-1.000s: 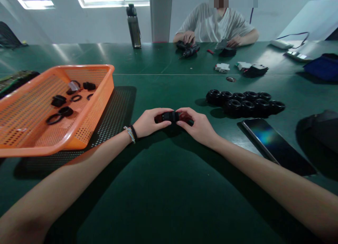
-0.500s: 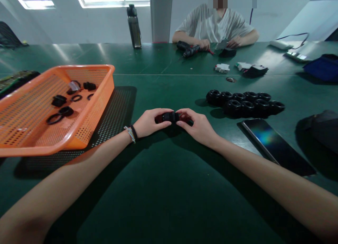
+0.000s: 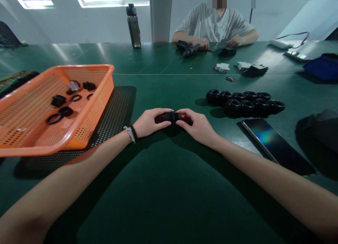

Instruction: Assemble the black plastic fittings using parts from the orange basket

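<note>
A small black part is held sideways between my two hands, just above the green table. My left hand, with bands at the wrist, pinches its left end between thumb and fingers. On the right end are the thumb and fingertips of my right hand. Another dark bit shows under the right fingers, too hidden to make out. To the right, several shiny black round parts stand in two rows.
An orange basket with black rings and fittings stands left. A phone lies right, near a dark bag. Behind are a bottle, a power drill, white parts and a seated person.
</note>
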Available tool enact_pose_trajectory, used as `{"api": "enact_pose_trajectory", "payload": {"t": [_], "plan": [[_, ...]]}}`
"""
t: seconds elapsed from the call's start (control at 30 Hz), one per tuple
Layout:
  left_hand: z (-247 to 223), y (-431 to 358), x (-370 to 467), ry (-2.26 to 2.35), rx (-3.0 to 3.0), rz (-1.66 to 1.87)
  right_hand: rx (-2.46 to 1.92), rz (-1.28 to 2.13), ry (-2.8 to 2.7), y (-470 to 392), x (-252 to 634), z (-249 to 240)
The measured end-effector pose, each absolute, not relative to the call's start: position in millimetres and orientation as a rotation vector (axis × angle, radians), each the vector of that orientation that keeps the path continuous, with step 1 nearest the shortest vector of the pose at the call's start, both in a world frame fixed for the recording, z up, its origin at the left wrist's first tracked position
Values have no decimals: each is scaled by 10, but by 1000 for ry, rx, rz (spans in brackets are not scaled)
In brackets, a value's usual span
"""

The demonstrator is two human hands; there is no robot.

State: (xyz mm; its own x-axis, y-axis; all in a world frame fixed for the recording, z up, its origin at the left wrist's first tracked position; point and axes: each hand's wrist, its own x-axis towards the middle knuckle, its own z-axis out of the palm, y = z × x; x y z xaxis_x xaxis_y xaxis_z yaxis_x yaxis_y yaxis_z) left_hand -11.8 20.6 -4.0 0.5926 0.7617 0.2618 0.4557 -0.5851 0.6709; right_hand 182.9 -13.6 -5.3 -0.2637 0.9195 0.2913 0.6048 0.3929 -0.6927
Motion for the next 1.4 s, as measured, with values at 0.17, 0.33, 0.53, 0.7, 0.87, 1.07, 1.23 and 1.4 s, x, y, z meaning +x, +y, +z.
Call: {"api": "enact_pose_trajectory", "payload": {"t": [0.17,0.33,0.53,0.7,0.87,1.07,1.23,1.4], "plan": [[-42,213,-120,948,2284,748,-1314,596,-1982,-131,1832,-55],[-45,215,-123,952,2286,742,-1307,603,-1977,-128,1832,-58],[-38,210,-125,951,2293,733,-1311,599,-1999,-126,1834,-51],[-36,213,-124,950,2316,724,-1324,600,-2008,-122,1839,-57],[-33,210,-117,944,2317,731,-1327,617,-2002,-126,1834,-46],[-33,212,-117,957,2279,729,-1226,640,-1992,-146,1837,-43],[-32,211,-119,941,2275,741,-1215,651,-1984,-151,1835,-47],[-28,210,-117,946,2283,732,-1241,655,-1980,-145,1829,-42]]}}
